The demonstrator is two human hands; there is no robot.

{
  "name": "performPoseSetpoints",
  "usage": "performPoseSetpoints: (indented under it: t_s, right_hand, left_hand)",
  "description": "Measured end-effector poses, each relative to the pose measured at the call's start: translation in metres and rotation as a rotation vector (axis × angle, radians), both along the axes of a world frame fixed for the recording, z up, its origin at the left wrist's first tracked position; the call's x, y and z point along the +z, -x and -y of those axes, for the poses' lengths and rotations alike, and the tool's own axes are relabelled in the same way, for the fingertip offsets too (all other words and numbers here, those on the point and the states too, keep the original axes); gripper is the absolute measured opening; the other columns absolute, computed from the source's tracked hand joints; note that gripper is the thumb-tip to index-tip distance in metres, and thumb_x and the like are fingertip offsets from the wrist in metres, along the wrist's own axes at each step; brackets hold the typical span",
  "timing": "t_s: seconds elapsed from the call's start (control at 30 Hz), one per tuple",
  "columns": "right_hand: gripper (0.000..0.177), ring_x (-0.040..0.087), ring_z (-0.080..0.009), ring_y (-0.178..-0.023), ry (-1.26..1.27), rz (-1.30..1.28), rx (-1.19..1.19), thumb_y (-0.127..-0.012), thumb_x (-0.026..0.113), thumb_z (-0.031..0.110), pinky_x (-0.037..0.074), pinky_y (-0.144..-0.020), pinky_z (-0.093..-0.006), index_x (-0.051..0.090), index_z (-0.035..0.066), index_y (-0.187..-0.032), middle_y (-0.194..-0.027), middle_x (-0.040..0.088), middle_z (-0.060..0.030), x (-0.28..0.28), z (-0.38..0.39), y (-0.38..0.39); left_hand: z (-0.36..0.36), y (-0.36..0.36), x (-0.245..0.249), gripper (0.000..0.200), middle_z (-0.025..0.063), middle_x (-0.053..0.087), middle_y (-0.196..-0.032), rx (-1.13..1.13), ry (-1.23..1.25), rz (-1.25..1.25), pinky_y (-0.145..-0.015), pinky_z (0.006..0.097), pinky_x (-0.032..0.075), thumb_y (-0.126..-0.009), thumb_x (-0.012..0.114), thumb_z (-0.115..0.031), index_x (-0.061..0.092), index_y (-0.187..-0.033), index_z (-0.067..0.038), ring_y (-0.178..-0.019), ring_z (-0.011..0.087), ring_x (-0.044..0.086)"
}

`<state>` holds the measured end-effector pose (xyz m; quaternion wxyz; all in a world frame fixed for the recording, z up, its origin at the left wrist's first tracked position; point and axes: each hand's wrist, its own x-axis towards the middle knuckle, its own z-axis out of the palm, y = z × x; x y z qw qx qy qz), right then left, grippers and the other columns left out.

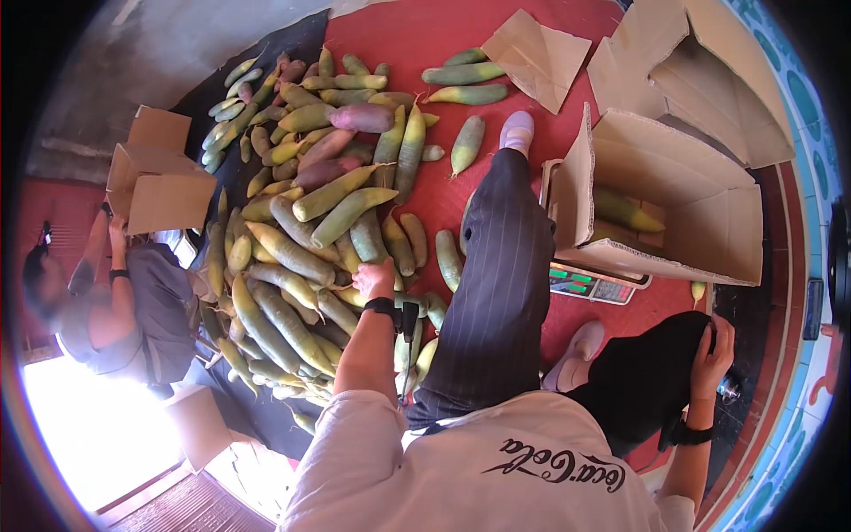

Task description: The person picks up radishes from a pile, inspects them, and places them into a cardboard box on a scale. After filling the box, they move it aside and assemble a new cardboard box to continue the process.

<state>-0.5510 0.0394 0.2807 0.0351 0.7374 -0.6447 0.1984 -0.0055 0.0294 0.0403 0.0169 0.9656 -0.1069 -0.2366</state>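
My left hand (374, 279) reaches into a large heap of green radishes (285, 257). Its fingers are curled at the lower end of a green radish (366, 236); how firmly they grip is partly hidden. My right hand (713, 355) rests over my right knee with its fingers extended and nothing in it. To the right of my left leg, an open cardboard box (674, 191) sits on a digital scale (592, 285) with a lit green display. Inside the box lies a green radish (625, 209).
Several loose radishes (465, 93) lie on the red mat (532, 324) beyond my left foot. A cardboard flap (538, 58) and another open box (700, 75) are at the upper right. At left, another person (133, 301) handles a cardboard box (164, 182).
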Motion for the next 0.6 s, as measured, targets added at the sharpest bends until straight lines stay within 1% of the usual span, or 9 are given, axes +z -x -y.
performPoseSetpoints:
  t_s: [0.03,0.07,0.1,0.2,0.3,0.47,0.53,0.57,0.6]
  right_hand:
    - [0.018,0.056,-0.0346,-0.089,-0.014,0.002,-0.009,-0.084,0.049,-0.001,0.045,-0.078,-0.0377,0.054,0.000,-0.102,-0.097,0.056,-0.0179,0.000,0.001,-0.001]
    - [0.018,0.056,-0.0348,-0.089,-0.026,0.004,-0.016,-0.084,0.049,-0.001,0.045,-0.078,-0.0377,0.054,-0.001,-0.102,-0.097,0.056,-0.0179,0.001,0.003,-0.002]
    - [0.018,0.056,-0.0348,-0.089,-0.025,0.003,-0.013,-0.084,0.049,-0.001,0.045,-0.078,-0.0377,0.054,-0.001,-0.102,-0.097,0.056,-0.0179,0.001,0.004,-0.003]
    - [0.017,0.056,-0.0347,-0.089,-0.040,-0.015,0.001,-0.084,0.049,-0.002,0.045,-0.079,-0.0376,0.054,-0.001,-0.100,-0.096,0.056,-0.0180,0.002,0.007,-0.002]
    - [0.016,0.056,-0.0338,-0.088,-0.069,-0.006,-0.013,-0.085,0.049,-0.001,0.045,-0.079,-0.0357,0.054,-0.002,-0.100,-0.096,0.056,-0.0182,0.003,0.007,-0.004]
    - [0.016,0.056,-0.0337,-0.089,-0.067,0.029,-0.021,-0.085,0.048,-0.002,0.044,-0.080,-0.0353,0.054,-0.002,-0.100,-0.097,0.055,-0.0183,0.003,0.006,-0.002]
    - [0.016,0.055,-0.0340,-0.089,-0.073,0.043,-0.026,-0.085,0.048,-0.002,0.044,-0.080,-0.0353,0.054,-0.002,-0.100,-0.097,0.055,-0.0185,0.005,0.005,-0.003]
    - [0.016,0.055,-0.0343,-0.089,-0.079,0.055,-0.025,-0.085,0.048,-0.002,0.044,-0.081,-0.0353,0.054,-0.003,-0.100,-0.097,0.055,-0.0187,0.006,0.005,-0.004]
    - [0.016,0.055,-0.0343,-0.089,-0.080,0.057,-0.029,-0.085,0.048,-0.002,0.044,-0.081,-0.0353,0.054,-0.003,-0.100,-0.097,0.055,-0.0187,0.007,0.004,-0.003]
  left_hand:
    - [0.005,0.004,0.004,0.072,0.0196,0.042,-0.125,0.046,-0.014,0.018,-0.097,0.0393,0.037,-0.067,0.069,-0.045,0.046,-0.119,-0.001,-0.118,0.0323,0.039]
    - [0.008,0.005,-0.001,0.082,0.0183,0.040,-0.128,0.084,-0.016,0.021,-0.097,0.0419,0.037,-0.062,0.075,-0.047,0.043,-0.122,-0.001,-0.121,0.0325,0.036]
    - [0.010,0.005,-0.004,0.082,0.0183,0.040,-0.128,0.087,-0.015,0.020,-0.097,0.0419,0.037,-0.062,0.075,-0.047,0.043,-0.122,-0.001,-0.121,0.0325,0.036]
    - [0.016,0.011,-0.009,0.076,0.0149,0.043,-0.122,0.115,-0.068,0.140,-0.095,0.0406,0.039,-0.060,0.076,-0.043,0.043,-0.117,-0.005,-0.117,0.0293,0.039]
    - [0.022,0.012,-0.006,0.075,0.0140,0.042,-0.122,0.113,-0.098,0.158,-0.095,0.0408,0.038,-0.060,0.076,-0.041,0.043,-0.117,-0.005,-0.117,0.0290,0.039]
    - [0.021,0.010,-0.004,0.076,0.0139,0.040,-0.123,0.099,-0.078,0.170,-0.097,0.0411,0.036,-0.059,0.075,-0.040,0.041,-0.118,-0.004,-0.118,0.0286,0.039]
    - [0.020,0.011,0.005,0.071,0.0128,0.043,-0.121,0.076,-0.068,0.152,-0.097,0.0412,0.036,-0.061,0.075,-0.036,0.041,-0.116,-0.006,-0.117,0.0262,0.042]
    - [0.020,0.009,0.006,0.071,0.0128,0.043,-0.121,0.071,-0.069,0.153,-0.097,0.0412,0.036,-0.061,0.075,-0.036,0.041,-0.116,-0.006,-0.117,0.0262,0.042]
    - [0.019,0.006,0.008,0.073,0.0148,0.047,-0.119,0.042,-0.052,0.117,-0.095,0.0409,0.039,-0.060,0.075,-0.036,0.040,-0.116,-0.005,-0.114,0.0276,0.046]
